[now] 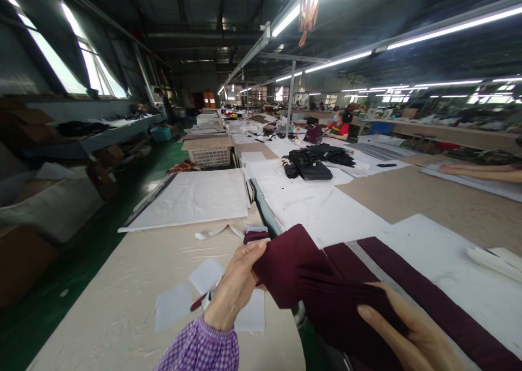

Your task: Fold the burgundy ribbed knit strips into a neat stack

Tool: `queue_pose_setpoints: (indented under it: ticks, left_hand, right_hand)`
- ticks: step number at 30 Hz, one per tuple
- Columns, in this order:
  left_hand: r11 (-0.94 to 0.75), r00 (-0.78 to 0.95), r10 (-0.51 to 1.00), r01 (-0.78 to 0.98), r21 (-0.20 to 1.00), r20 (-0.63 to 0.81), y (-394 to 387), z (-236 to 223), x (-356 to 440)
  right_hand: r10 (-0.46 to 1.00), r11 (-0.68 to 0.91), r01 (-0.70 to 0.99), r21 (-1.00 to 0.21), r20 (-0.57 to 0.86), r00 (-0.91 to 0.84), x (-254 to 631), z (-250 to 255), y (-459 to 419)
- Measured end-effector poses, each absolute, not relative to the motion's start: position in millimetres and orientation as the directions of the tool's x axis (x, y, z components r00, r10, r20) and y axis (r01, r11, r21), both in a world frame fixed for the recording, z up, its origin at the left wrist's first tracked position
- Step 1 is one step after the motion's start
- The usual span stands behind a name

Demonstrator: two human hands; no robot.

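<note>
My left hand (233, 286), in a purple checked sleeve, pinches the left edge of a stack of dark maroon fabric pieces (302, 273) held above the table. My right hand (411, 333) grips the same stack at its lower right, fingers wrapped over the cloth. Long maroon strips (432, 300) lie flat on white paper to the right. A small folded maroon piece with a white label (256, 233) sits just beyond my left hand.
White paper squares (206, 276) and a red-handled tool (199, 301) lie on the beige table (122, 305). A pile of black garments (312, 164) and a white basket (210, 156) sit farther back. A seated person in red (338, 126) works behind. Another person's arm (481, 171) rests at right.
</note>
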State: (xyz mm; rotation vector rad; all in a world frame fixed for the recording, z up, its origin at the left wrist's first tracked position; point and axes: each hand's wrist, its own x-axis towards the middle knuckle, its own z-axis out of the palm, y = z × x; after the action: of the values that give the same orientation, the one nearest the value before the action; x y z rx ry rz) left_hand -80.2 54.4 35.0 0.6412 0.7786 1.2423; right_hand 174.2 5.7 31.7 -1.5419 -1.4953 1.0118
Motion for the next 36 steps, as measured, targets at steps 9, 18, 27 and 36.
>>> queue_pose_setpoints:
  ticks: [9, 18, 27, 36]
  left_hand:
    - [0.224, 0.208, 0.968, -0.487, 0.845, -0.136, 55, 29, -63]
    - [0.264, 0.366, 0.928, -0.504, 0.822, -0.073, 41, 48, -57]
    - [0.275, 0.363, 0.926, -0.451, 0.849, -0.107, 49, 42, -56]
    - [0.380, 0.490, 0.871, -0.615, 0.691, -0.042, 48, 18, -55]
  right_hand:
    - [0.968, 0.219, 0.570, -0.792, 0.103, -0.228, 162, 61, 9]
    - [0.982, 0.080, 0.312, -0.947, 0.021, -0.187, 152, 51, 25]
    - [0.971, -0.041, 0.211, -0.977, -0.089, -0.224, 157, 38, 26]
    - [0.979, -0.137, 0.048, -0.989, -0.143, -0.145, 159, 24, 24]
